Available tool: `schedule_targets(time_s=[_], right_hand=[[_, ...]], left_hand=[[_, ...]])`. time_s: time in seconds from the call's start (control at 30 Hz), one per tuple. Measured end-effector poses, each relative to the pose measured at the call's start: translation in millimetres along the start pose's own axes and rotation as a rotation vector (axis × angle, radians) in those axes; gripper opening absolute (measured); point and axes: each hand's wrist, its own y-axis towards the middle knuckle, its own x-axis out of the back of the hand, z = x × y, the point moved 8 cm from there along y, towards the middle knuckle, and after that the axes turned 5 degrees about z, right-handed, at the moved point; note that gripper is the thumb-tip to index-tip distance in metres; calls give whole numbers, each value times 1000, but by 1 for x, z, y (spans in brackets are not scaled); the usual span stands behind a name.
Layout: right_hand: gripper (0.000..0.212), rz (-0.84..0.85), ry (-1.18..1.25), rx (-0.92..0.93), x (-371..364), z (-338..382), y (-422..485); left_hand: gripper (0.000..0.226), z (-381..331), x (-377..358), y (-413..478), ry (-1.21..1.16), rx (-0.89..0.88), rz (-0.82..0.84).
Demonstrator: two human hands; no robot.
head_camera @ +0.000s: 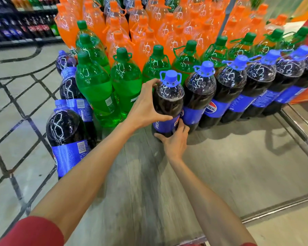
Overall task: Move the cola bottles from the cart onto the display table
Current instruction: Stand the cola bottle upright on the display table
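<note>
Cola bottle (168,103) stands between left grip (146,105), right grip (174,141).

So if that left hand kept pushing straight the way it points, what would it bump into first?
The cola bottle it is gripping near the shoulder. The left hand points up and to the right, so past that it would probably meet the next cola bottle in the row, though depth is hard to judge.

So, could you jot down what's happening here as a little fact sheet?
Place: shop, at a display table
Bottle in hand: cola bottle, upright, blue cap
Left hand: grips its upper part
Right hand: holds it near the base
Beside it: cola row running to the right
Behind: green bottles, then orange bottles
</note>
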Motion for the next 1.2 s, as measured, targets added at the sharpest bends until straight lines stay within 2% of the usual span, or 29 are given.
schedule_targets(time_s=[0.17, 0.3, 0.57, 0.7, 0.83, 0.97, 1.1, 1.2], right_hand=[[107, -45, 96, -15, -4, 1, -1], [101, -58, 76, -23, -3, 5, 5], [96, -49, 23, -3, -2, 6, 6], [100, -43, 90, 4, -6, 4, 4], [97, -5, 135, 21, -5, 3, 3], [83, 115, 100, 66, 5, 3, 10], [69, 199, -4, 83, 14, 4, 11], [65, 276, -102, 104, 25, 5, 8]], left_hand=[[115, 0, 1, 1, 2, 0, -17], [115, 1, 1, 6, 14, -8, -28], [118, 3, 0, 6, 51, -1, -35], [119, 1, -1, 6, 49, 9, -23], [120, 0, -2, 1, 47, 40, -24], [120, -2, -2, -8, 68, 66, -39], [102, 2, 2, -26, 155, 127, -17], [75, 3, 9, -43, 279, 139, -15]])
